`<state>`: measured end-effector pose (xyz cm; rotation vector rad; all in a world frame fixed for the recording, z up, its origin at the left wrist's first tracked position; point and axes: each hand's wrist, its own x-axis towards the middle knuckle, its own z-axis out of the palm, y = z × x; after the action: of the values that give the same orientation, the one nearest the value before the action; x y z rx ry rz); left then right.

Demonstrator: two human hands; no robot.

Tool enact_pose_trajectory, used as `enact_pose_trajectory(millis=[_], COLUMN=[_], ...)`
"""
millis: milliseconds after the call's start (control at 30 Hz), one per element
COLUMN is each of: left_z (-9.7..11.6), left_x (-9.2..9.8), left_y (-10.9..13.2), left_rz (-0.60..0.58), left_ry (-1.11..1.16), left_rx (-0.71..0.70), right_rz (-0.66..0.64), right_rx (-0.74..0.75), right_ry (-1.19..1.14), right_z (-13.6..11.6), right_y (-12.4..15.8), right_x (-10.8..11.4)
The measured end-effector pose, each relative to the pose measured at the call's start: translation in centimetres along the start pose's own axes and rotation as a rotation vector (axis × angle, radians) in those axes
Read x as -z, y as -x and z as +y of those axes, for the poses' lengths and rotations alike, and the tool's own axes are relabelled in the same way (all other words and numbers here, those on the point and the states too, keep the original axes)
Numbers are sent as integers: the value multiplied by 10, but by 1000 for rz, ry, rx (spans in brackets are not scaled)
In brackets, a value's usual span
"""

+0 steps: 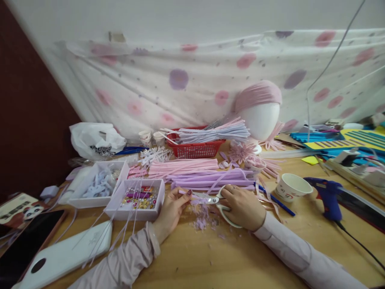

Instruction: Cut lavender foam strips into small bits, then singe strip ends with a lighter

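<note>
My left hand (172, 211) pinches one end of a thin lilac pipe cleaner piece (187, 194) just above the wooden table (210, 261). My right hand (242, 206) grips white-handled scissors (217, 202), whose blades point left and meet the lilac piece. Lilac fuzz clippings (202, 216) lie scattered on the table under the blades. Just behind both hands lie a bundle of lilac pipe cleaners (210, 178) and a bundle of pink pipe cleaners (183, 166).
Left: a white box of beads (138, 198), a white box of pale shapes (98, 184), a white case (64, 255), a phone (27, 245). Right: paper cup (291, 186), blue glue gun (327, 194) with cord. Behind: red basket (194, 148), foam head (261, 116) with pink wrap.
</note>
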<state>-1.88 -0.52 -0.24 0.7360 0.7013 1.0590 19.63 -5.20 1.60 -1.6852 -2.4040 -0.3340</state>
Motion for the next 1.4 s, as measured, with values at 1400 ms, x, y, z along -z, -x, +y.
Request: enact_pose_trajectory(millis=[1400], left_z=[4], left_x=[2], left_y=[0], left_rz=[134], left_ry=[-130], left_rx=[-85], right_rz=[-57], right_rx=[-67], right_ry=[72], right_z=[-4], right_y=[1], right_x=[8])
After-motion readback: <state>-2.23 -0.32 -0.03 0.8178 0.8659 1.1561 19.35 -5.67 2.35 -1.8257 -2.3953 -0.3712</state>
